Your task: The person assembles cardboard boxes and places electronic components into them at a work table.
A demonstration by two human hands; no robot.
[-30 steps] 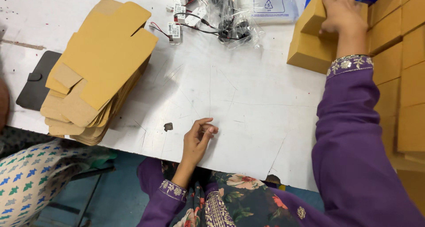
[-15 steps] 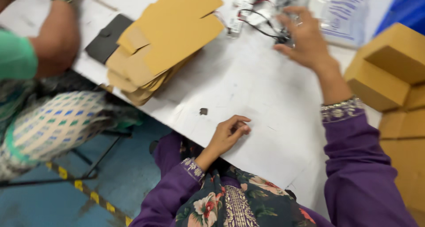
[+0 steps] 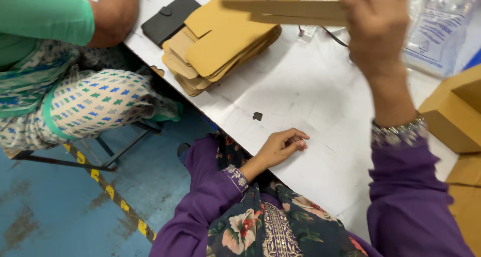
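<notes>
Presently: right hand (image 3: 377,29) raised over the far side of the desk (image 3: 300,96), fingers closed on one end of a flat cardboard blank (image 3: 285,10) held level above the stack of flat blanks (image 3: 220,41). Left hand (image 3: 280,147) resting at the near edge, fingers loosely curled, holding nothing. Black wallet (image 3: 168,19) beside the stack; folded brown boxes (image 3: 453,114) at the right edge.

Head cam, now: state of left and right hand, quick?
Left hand: loosely curled, resting on the white table, holding nothing.
Right hand: raised, fingers closed on a flat cardboard blank.
</notes>
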